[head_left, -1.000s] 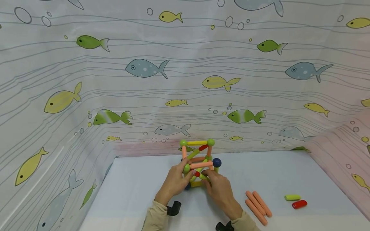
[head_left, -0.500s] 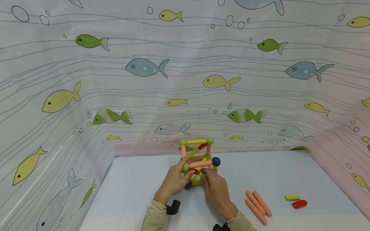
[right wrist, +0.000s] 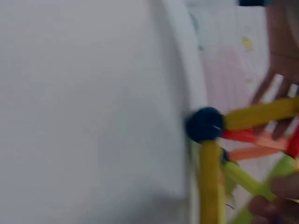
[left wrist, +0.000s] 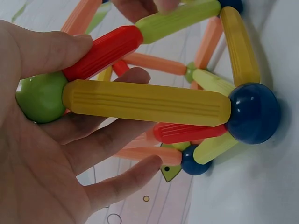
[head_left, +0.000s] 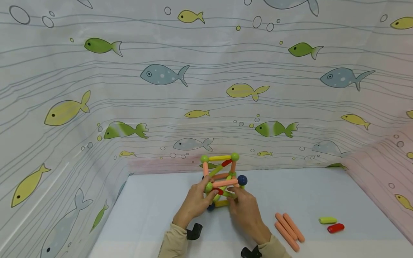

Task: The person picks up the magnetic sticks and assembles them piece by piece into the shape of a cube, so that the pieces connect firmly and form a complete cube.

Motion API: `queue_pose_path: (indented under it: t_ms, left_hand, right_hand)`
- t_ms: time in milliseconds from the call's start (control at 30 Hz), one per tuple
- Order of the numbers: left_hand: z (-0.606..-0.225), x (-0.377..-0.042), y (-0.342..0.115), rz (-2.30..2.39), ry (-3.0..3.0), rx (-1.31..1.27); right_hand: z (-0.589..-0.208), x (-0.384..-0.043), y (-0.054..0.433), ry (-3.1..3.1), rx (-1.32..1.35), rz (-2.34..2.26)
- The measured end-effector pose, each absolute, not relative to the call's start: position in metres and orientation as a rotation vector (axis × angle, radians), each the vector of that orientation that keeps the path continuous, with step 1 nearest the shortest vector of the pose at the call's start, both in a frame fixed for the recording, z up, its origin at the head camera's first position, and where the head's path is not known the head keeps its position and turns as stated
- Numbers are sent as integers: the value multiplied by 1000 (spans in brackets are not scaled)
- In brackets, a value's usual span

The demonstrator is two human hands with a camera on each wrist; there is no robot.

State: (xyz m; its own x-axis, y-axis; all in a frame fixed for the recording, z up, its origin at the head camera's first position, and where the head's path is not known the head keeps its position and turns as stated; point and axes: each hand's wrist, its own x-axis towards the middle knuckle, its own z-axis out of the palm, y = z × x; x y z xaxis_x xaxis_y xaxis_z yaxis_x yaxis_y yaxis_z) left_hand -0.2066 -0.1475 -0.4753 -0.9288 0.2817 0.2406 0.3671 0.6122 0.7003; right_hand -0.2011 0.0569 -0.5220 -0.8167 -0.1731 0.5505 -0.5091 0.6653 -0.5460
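A frame of magnetic rods and balls (head_left: 224, 183) stands on the table between both hands. At its near left corner, my left hand (head_left: 193, 204) grips it, fingers spread behind. In the left wrist view the thumb lies on a red rod (left wrist: 105, 52), close to a green ball (left wrist: 41, 97). A light green rod (left wrist: 180, 21) continues that red one in a slanting line, and my right hand (head_left: 246, 211) pinches it. Below runs a yellow rod (left wrist: 147, 103) to a blue ball (left wrist: 254, 113). In the right wrist view the right fingertips (right wrist: 285, 186) show at the edge.
Several salmon rods (head_left: 286, 232) lie on the white table (head_left: 155, 200) right of the right hand. Farther right are a short light green rod (head_left: 327, 220) and a short red rod (head_left: 336, 228). A fish-print sheet (head_left: 206, 125) rises behind and at both sides.
The right hand has shifted slightly at the light green rod, its fingers loosening a little from it. The left hand and the frame stay almost in place.
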Motion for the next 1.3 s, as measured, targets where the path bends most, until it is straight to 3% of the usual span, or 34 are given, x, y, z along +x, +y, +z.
queue_pose_path:
  t_ms: [233,400,500,700,900,1300]
  left_hand:
    - [-475,-206,-147,-1121,-2729,-529]
    - [-469,-203,-148,-1010,-2745,-419]
    - [-465,-200,-151,-978,-2822,-288]
    - [-471,-197,-156,-835,-3142,-167]
    - [-493,-201,-152,-787,-3218,-231]
    - [-526,-225,-156,-1011,-2844,-236]
  right_hand:
    - [-485,-208,121,-2837,673,1121]
    - [-484,-219,178,-2956,350,1071]
    - [-500,-228,196,-2928,320,1150]
    - [-537,-240,163,-2832,607,1424]
    - [-555,-236,131,-2776,753,1265]
    - [-524,-221,121,-2984,996,1468]
